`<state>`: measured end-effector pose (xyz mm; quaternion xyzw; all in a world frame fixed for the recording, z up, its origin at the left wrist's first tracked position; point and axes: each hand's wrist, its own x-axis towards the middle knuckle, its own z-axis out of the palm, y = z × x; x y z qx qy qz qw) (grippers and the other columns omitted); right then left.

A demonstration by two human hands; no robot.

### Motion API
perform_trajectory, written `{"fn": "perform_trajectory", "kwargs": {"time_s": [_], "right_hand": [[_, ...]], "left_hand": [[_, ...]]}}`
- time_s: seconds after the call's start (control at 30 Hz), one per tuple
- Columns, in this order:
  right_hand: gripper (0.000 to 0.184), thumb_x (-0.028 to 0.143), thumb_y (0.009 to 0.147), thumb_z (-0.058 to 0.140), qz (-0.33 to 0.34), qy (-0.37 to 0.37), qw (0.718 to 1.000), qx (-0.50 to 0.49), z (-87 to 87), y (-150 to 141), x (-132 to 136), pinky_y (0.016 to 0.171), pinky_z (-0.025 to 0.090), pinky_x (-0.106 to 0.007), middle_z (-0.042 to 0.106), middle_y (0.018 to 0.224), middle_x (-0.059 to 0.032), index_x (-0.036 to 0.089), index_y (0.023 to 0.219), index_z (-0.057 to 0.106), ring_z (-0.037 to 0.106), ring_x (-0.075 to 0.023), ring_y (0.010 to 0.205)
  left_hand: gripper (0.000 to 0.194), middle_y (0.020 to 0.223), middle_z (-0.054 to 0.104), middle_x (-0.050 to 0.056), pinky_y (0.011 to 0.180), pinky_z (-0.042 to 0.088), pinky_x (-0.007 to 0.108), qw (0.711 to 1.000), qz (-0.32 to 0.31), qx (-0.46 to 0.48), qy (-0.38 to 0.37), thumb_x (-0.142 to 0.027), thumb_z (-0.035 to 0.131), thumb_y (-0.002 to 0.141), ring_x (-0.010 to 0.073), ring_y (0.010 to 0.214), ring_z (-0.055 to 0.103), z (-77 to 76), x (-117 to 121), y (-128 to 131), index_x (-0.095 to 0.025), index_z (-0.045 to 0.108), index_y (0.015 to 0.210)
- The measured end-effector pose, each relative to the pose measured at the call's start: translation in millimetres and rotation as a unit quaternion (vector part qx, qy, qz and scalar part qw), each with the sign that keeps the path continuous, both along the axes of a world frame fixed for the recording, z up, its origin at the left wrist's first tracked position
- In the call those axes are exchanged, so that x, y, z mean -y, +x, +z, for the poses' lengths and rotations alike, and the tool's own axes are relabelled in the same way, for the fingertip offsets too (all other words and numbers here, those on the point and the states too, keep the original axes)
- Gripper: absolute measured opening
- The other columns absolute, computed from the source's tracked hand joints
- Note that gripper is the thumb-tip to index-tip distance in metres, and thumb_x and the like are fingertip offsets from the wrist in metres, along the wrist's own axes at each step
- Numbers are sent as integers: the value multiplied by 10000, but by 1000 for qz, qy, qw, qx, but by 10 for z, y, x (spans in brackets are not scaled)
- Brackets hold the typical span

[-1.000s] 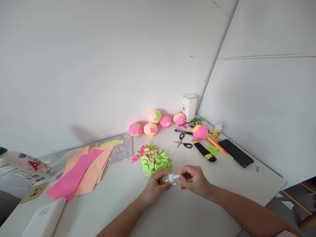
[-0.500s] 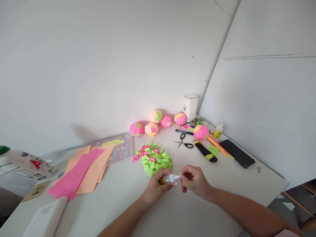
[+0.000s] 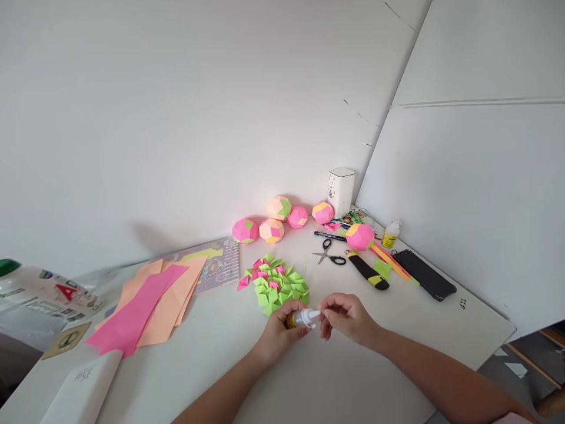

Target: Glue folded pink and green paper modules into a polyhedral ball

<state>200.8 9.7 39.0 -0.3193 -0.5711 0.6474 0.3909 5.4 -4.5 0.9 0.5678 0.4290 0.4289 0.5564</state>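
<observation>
My left hand [image 3: 285,331] is wrapped round a small glue bottle [image 3: 302,318] with a white top and a yellow label, held sideways above the table. Its tapered nozzle points right, toward my right hand [image 3: 346,318], whose thumb and fingers pinch at the tip. Whether a tiny cap sits between those fingers is hidden. Just beyond my left hand lies a heap of folded green and pink paper pieces [image 3: 282,285]. Farther back, several faceted paper balls [image 3: 271,230] in pink, peach and green rest near the wall.
Scissors [image 3: 326,253], a black-and-yellow utility knife [image 3: 367,271] and a black phone [image 3: 424,274] lie to the right. A second glue bottle [image 3: 391,234] stands near a white box [image 3: 341,193]. Pink and peach paper sheets [image 3: 141,312] and a white power bank [image 3: 82,388] lie left.
My right hand has shifted slightly up and left at the nozzle tip. The bottle stays in my left hand, its nozzle tilted a little higher.
</observation>
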Motion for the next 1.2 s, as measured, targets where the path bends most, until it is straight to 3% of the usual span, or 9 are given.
{"fn": "perform_trajectory", "kwargs": {"time_s": [0.17,0.37,0.53,0.7,0.87,1.0,1.07,1.2], "right_hand": [[180,304,807,617,28,32,998,44,4,52,-34,526,540,-278,656,566,-15,125,817,634,630,-135,494],[254,348,798,635,105,-15,994,26,51,115,-100,521,560,-299,676,668,-54,100,847,652,681,-178,576],[203,313,787,622,92,15,992,81,47,148,-93,502,551,-279,657,610,-30,113,754,635,667,-164,522],[73,200,740,576,9,172,970,169,3,100,-17,402,453,-192,597,559,9,157,682,584,637,-137,463],[74,130,692,531,-92,383,893,218,-73,68,-15,426,416,-214,591,576,-1,197,663,545,532,-109,454],[95,122,706,515,-127,459,849,228,-87,85,-58,455,416,-219,594,575,1,211,676,533,493,-103,465],[95,126,723,514,-126,448,857,220,-72,92,-65,448,419,-216,594,579,0,206,677,532,511,-99,452],[83,161,765,521,-72,324,929,164,-32,84,-35,387,413,-190,591,597,6,186,686,534,587,-101,415]], "left_hand": [[291,870,565,30,675,386,266,1000,-6,-3,5,-298,744,662,162,773,493,2,-5,0,-183,602,889],[277,893,561,33,667,394,259,1000,-21,5,8,-289,749,657,168,798,504,-25,-4,-15,-190,610,875],[264,913,559,37,681,401,258,999,-24,-14,18,-289,745,659,173,823,509,-28,4,-11,-191,613,865],[246,914,551,40,703,410,266,997,-16,-55,55,-307,714,691,174,820,507,-1,15,-8,-187,600,872],[259,1005,572,76,785,431,327,981,-43,-125,139,-271,591,790,210,900,532,32,46,-46,-208,563,1040],[348,1070,598,101,822,424,354,960,-81,-168,211,-227,511,831,232,940,545,73,80,-37,-216,524,1179],[289,999,608,83,770,430,333,960,-82,-170,206,-241,512,834,216,872,547,88,96,-14,-213,549,1119],[190,904,554,53,679,421,294,977,-64,-139,150,-281,572,804,178,778,507,58,117,20,-201,518,968]]}}
